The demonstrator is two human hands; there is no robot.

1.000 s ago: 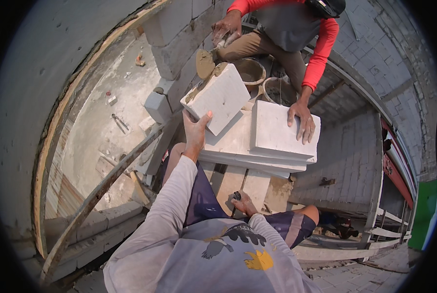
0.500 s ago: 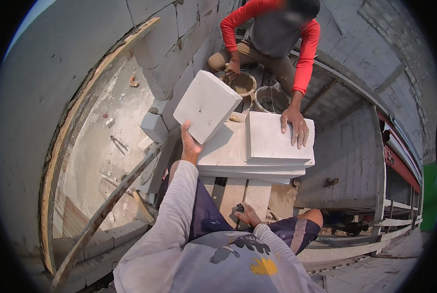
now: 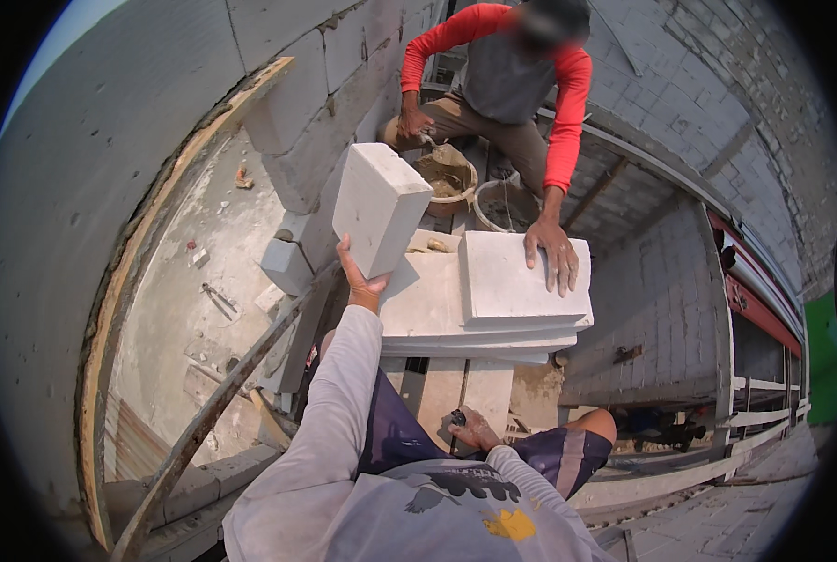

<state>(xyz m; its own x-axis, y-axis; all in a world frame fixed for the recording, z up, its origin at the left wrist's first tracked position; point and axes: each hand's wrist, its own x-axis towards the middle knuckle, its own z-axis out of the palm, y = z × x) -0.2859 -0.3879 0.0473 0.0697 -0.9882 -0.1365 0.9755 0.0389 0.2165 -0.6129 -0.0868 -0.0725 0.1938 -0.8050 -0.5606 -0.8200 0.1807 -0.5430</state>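
Observation:
My left hand (image 3: 364, 284) is wrapped round the lower end of a white lightweight concrete block (image 3: 377, 208), which stands tilted upright above the left end of a stack of blocks (image 3: 420, 307). My right hand (image 3: 477, 431) is low by my lap, closed on a small dark object (image 3: 457, 418) too small to identify. A co-worker's hand (image 3: 554, 253) rests flat on another white block (image 3: 507, 286) on the stack's right side. The co-worker's other hand (image 3: 414, 122) grips a trowel handle over a bucket of mortar (image 3: 445, 195).
A second bucket (image 3: 505, 206) stands beside the first. At left, a block wall has an opening edged with a wooden strip (image 3: 147, 220); a slanted bar (image 3: 217, 407) crosses its lower part. Pincers (image 3: 218, 299) lie on the floor beyond. Planks (image 3: 484, 389) lie beneath the stack.
The block in my left hand has turned, showing its narrow side, and shifted slightly left. The co-worker's trowel now shows over the bucket. My right hand has barely moved.

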